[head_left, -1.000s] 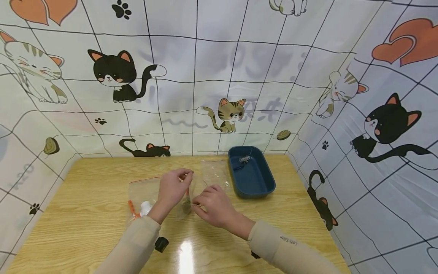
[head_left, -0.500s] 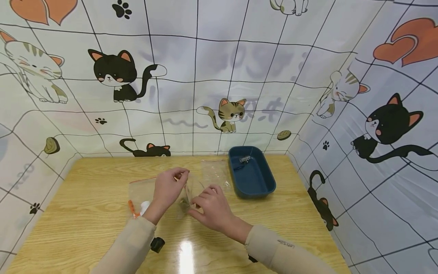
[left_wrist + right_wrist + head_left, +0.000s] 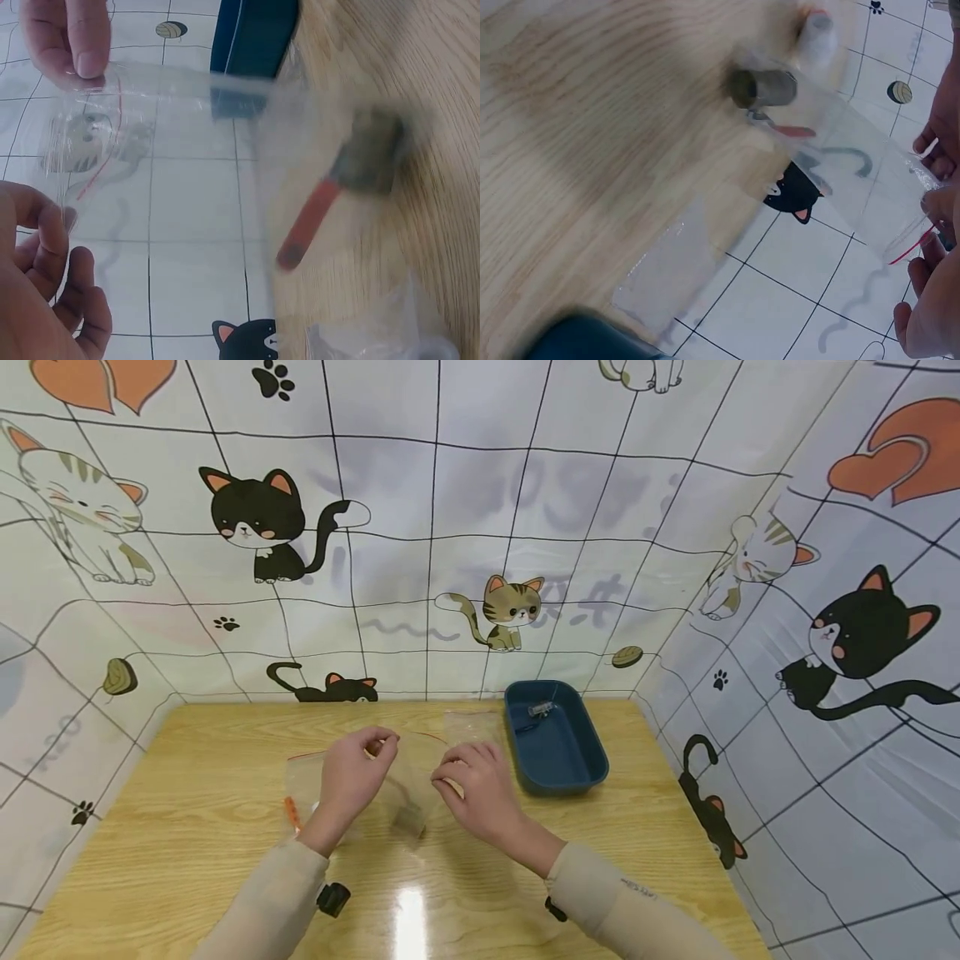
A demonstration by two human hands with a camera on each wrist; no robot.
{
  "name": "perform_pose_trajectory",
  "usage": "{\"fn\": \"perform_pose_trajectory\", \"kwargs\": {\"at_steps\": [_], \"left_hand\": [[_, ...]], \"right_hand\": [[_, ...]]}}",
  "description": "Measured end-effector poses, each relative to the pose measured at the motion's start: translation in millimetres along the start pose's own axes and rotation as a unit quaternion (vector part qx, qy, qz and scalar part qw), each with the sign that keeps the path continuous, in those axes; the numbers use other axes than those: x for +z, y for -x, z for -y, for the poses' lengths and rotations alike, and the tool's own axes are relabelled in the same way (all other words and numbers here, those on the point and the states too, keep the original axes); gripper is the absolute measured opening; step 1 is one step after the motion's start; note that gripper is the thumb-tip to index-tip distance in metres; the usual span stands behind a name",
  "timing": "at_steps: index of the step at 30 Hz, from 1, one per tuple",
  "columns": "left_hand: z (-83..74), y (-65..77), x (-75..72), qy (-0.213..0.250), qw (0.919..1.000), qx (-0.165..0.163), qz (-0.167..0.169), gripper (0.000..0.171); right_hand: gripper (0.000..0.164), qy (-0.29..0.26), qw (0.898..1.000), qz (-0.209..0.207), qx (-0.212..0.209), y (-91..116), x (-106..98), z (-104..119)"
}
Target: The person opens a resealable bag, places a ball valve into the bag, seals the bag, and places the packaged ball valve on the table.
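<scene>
Between my hands hangs a clear zip bag (image 3: 195,150) with a red line along its top. My left hand (image 3: 360,768) pinches one top corner, and my right hand (image 3: 480,789) pinches the other. Low in the bag lies a ball valve (image 3: 371,154), a short metal body with a red lever handle (image 3: 309,225). The head view shows the valve only as a blurred greyish lump near the tabletop. In the right wrist view, its round metal end (image 3: 761,88) points away from the bag's top.
At the back right stands a blue bin (image 3: 562,752) with a small metal piece (image 3: 540,710) inside. A flat clear bag (image 3: 468,724) lies beside it. Left of my hands lies another zip bag (image 3: 303,777) with an orange item (image 3: 292,812). A printed cloth wall encloses the table.
My left hand has moved left, and my right hand has moved up and slightly right. The bag's top edge is now stretched between them, with the valve hanging below.
</scene>
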State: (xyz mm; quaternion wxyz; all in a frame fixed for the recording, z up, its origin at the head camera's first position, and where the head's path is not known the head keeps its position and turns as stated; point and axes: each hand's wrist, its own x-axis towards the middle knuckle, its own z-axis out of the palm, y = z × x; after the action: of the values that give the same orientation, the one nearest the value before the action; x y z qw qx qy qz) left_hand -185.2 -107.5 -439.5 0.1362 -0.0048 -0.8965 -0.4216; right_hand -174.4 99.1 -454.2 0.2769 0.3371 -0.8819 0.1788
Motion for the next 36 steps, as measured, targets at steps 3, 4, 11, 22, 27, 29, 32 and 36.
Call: {"fn": "perform_pose_trajectory", "kwargs": {"at_steps": [3, 4, 11, 22, 27, 29, 32, 36], "left_hand": [[4.6, 1.0, -2.1, -0.006, 0.9999, 0.014, 0.003, 0.015], [6.2, 1.3, -3.1, -0.005, 0.9997, 0.023, 0.005, 0.016], [16.2, 0.5, -8.6, -0.009, 0.9929, 0.098, 0.066, 0.033], [35.3, 1.1, -7.5, -0.064, 0.9794, 0.141, 0.13, 0.01], [39.2, 3.7, -14.6, -0.049, 0.9766, 0.136, 0.159, 0.008], [39.8, 5.5, -17.7, -0.039, 0.975, 0.136, 0.171, 0.006], [38.8, 8.4, -21.4, -0.029, 0.9737, 0.139, 0.178, 0.006], [33.4, 11.9, -23.9, -0.023, 0.9734, 0.147, 0.174, 0.006]], "right_hand": [[0.003, -0.01, 1.0, 0.019, 0.005, -3.0, -4.2, -3.2], [0.004, -0.012, 1.0, 0.026, 0.008, -3.4, -4.9, -4.1], [0.006, -0.029, 0.998, 0.061, 0.007, -4.1, -12.3, -14.5], [0.005, -0.053, 0.983, 0.173, 0.021, -9.5, -30.4, -28.6], [0.007, -0.047, 0.98, 0.193, 0.033, -9.5, -32.5, -32.9], [0.007, -0.054, 0.978, 0.198, 0.034, -10.1, -33.5, -35.3], [0.008, -0.077, 0.974, 0.209, 0.041, -11.8, -35.0, -40.0], [0.01, -0.133, 0.964, 0.22, 0.068, -13.6, -35.8, -47.9]]}}
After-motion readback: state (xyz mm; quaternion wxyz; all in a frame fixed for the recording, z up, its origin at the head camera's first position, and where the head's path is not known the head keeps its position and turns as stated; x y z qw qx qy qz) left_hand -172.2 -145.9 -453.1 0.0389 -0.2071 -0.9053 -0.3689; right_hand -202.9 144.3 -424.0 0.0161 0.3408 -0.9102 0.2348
